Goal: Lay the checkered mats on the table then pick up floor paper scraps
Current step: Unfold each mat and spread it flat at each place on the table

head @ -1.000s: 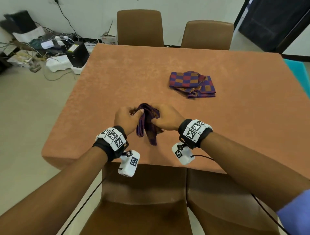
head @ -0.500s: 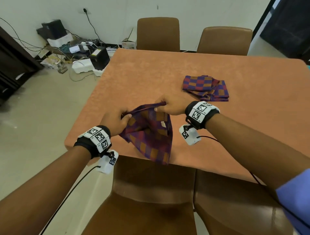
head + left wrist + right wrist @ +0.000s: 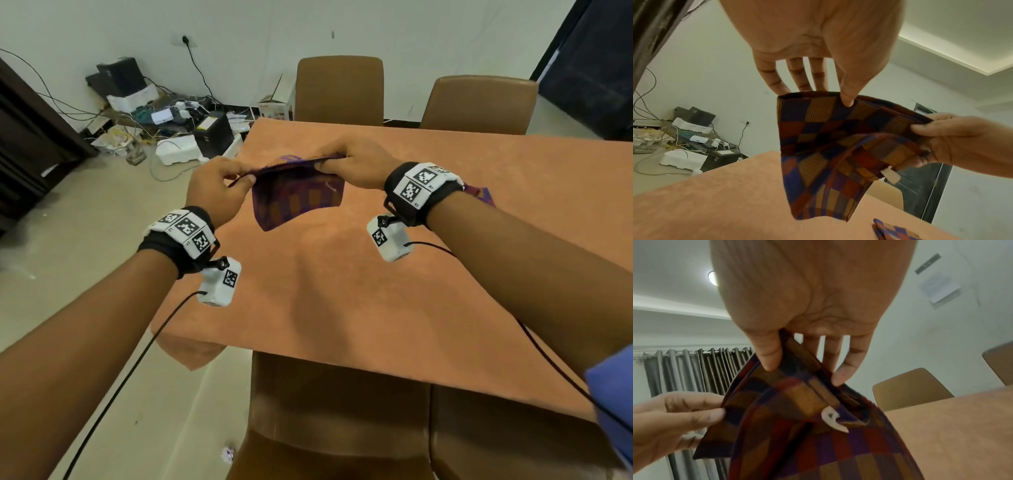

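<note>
A checkered mat (image 3: 298,198) in purple, red and orange hangs above the orange table (image 3: 342,291). Both hands hold it by its top edge. My left hand (image 3: 245,176) pinches the left corner between thumb and fingers, and the left wrist view shows this checkered mat (image 3: 828,146) still partly doubled over. My right hand (image 3: 325,162) pinches the right corner, where a white tag (image 3: 831,420) sticks out of the mat (image 3: 797,418). More folded mats (image 3: 479,195) lie on the table, mostly hidden behind my right wrist. A small paper scrap (image 3: 228,454) lies on the floor.
Two brown chairs (image 3: 339,92) stand at the table's far side, and two more (image 3: 335,411) at the near side below my arms. Boxes, cables and electronics (image 3: 164,116) clutter the floor by the left wall. A dark cabinet (image 3: 30,144) stands far left.
Both hands have lifted the mat up and forward, from the table's near edge to above the tabletop. The mat has opened from a bunch into a hanging sheet.
</note>
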`<state>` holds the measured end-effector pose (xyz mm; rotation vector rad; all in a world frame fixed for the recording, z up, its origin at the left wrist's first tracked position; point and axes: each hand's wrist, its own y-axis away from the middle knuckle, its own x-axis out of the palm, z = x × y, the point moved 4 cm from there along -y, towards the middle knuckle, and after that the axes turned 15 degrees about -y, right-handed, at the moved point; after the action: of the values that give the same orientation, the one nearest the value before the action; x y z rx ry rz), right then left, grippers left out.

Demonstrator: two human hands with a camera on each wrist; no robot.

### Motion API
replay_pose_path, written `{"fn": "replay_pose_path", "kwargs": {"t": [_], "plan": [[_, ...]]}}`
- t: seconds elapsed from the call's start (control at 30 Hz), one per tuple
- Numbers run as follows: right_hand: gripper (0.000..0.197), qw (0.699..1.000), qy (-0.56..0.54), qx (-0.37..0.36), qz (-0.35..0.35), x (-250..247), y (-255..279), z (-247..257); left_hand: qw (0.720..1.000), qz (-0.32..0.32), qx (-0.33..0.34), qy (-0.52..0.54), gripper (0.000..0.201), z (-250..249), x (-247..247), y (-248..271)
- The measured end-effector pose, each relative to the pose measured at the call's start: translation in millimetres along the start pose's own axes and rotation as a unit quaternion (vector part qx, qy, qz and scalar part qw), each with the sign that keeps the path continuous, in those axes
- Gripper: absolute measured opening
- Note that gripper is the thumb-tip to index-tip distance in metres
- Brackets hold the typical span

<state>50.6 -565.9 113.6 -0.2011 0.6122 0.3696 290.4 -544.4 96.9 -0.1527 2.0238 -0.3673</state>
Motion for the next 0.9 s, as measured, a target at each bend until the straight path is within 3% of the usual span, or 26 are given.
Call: {"fn": "replay_pose_path", "kwargs": {"t": [0.17, 0.33, 0.6, 0.67, 0.73, 0.83, 0.9], "plan": [[0.017, 0.995, -0.03, 0.054, 0.083, 54, 13, -41, 0.99, 0.072, 0.076, -0.09, 0.02, 38, 35, 30], [0.024, 0.981, 0.002, 0.085, 0.173, 124, 50, -77, 0.975, 0.17, 0.094, -0.107, 0.025, 61, 67, 88], [0.022, 0.948, -0.023, 0.041, 0.314, 211, 130, -88, 0.89, 0.358, 0.171, -0.224, 0.031, 86, 76, 190], [0.027, 0.937, -0.017, 0.057, 0.343, 219, 133, -93, 0.893, 0.365, 0.138, -0.224, 0.037, 101, 84, 190], [0.043, 0.929, -0.013, 0.088, 0.358, 217, 126, -97, 0.918, 0.341, 0.073, -0.189, 0.047, 112, 93, 178], [0.042, 0.947, -0.01, 0.077, 0.31, 205, 99, -96, 0.949, 0.28, -0.059, -0.132, 0.047, 119, 103, 154], [0.031, 0.967, 0.019, 0.061, 0.248, 196, 74, -97, 0.94, 0.291, -0.17, -0.041, 0.05, 126, 117, 146]]}}
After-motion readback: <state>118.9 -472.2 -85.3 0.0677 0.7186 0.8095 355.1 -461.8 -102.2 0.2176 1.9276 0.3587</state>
